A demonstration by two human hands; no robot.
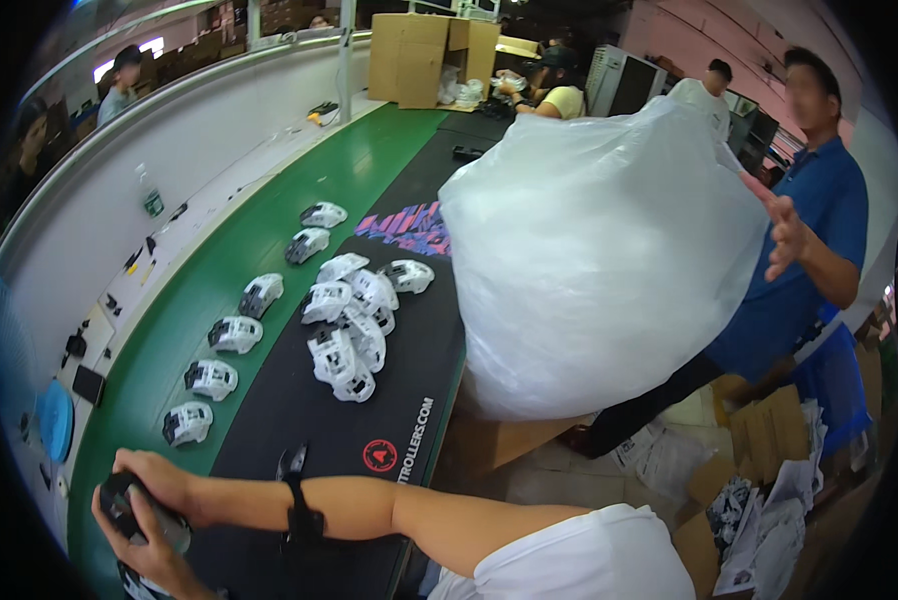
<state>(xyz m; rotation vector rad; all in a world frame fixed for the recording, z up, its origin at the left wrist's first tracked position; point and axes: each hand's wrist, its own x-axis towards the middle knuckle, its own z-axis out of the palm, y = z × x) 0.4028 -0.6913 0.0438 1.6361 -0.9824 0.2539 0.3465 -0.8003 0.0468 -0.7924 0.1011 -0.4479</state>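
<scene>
The left hand (161, 558) is curled round a dark rounded device (121, 500), fingers along its outer side and thumb across its face. The right hand (165, 484) meets it from above with bent fingers (part of that contact is hidden, so I cannot tell whether they pinch or merely rest on it). The device is held at the lower left, over the near end of the table (359, 160), whose surface is green. A black strap (304, 510) circles the right forearm.

Beyond the hands, six white-and-dark shells (212, 379) stand apart in a curved line along the green surface. To their right, more shells, mostly white, form a heap (344, 325) on a black mat (269, 430); some lean on or overlap one another. A dark flat slab (89, 385) and a blue round object (56, 420) lie near the table's left side.

To the right, a huge translucent white bag (609, 270) bulges beside the mat, and a person in a blue shirt (809, 230) stands behind it, one palm raised near its edge.
</scene>
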